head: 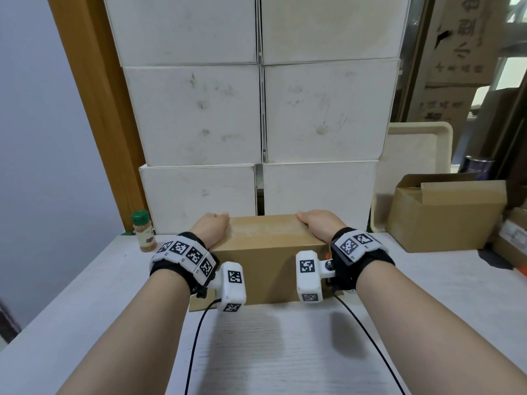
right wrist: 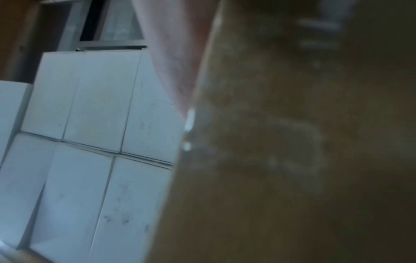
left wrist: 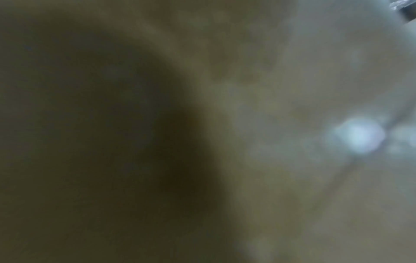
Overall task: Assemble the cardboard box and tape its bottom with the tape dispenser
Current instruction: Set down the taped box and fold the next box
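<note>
**Things around the tabletop**

A stack of white boxes [head: 256, 109] stands along the far edge of the white tabletop [head: 85, 295]. A spice jar [head: 143, 232] with a green lid stands upright near the far left corner. At the far right an open brown carton [head: 445, 212] sits on the tabletop, and behind it a beige tray [head: 419, 149] leans upright. More printed cartons [head: 456, 52] are stacked beyond.
</note>
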Motion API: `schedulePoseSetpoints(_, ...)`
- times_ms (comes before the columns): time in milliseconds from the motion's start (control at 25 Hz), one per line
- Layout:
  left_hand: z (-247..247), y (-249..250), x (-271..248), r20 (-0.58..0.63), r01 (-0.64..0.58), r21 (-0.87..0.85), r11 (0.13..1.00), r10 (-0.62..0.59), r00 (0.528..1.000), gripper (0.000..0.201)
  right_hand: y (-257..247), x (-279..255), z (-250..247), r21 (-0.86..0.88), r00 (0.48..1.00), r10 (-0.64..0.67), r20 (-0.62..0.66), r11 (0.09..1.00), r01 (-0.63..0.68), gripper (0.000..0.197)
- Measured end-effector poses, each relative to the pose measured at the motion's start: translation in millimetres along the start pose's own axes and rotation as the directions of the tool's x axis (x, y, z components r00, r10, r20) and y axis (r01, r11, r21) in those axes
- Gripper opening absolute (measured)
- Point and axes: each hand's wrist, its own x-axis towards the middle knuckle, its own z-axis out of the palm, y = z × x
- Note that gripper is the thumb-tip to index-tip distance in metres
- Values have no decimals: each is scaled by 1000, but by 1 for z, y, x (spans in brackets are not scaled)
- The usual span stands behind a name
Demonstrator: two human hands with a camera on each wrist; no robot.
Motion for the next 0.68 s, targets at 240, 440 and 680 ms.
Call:
schedulePoseSetpoints(240,-2,11,1,-94,92,-199,976,-113,989,38,-12,3,-1,-94,996,2,-93,995,-11,29)
schedulePoseSetpoints(440,3,-4,-5,-24,105,-426,899,-127,992,50,1,-1,0,121,992,-39,123,992,24,50)
schedulePoseSetpoints(680,7,-16,-2,38,43,-619,784,-24,999,29,-1,3,-4,-89,989,-71,127,993,83,51)
